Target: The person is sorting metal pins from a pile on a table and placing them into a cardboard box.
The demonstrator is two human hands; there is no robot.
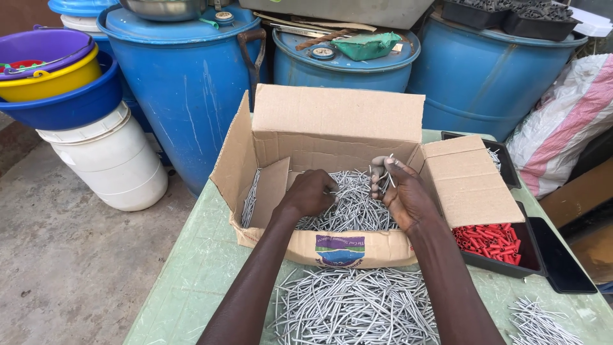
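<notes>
So, head view, the only one: both arms reach into the open brown cardboard box [332,160] sitting on the pale green table [191,268]. It holds a heap of thin grey metal pins [354,204], which fill the far and right part of its floor. The left hand [311,193] is curled palm-down on the heap, fingers closed into the pins like it's scooping a clump; I can't tell how many are in there. The right hand [403,195] is raised just above the heap at the right side, thumb and fingers pinching a small bunch of pins upright.

What could go wrong, as I see it: those pins look pointy and tangled, so a bare-handed grab could mean a poked palm. The pinched bunch looks loose, and a few could slip back into the box or over its near wall.

Another spread of the same grey pins [354,310] lies on the table just in front of the box, close to the table's near edge, so an elbow nudge could send some to the concrete floor. The black tray of red plastic plugs [491,241] sits touching the box's right side, under the right flap; stray pins could easily land in it and mix.
</notes>
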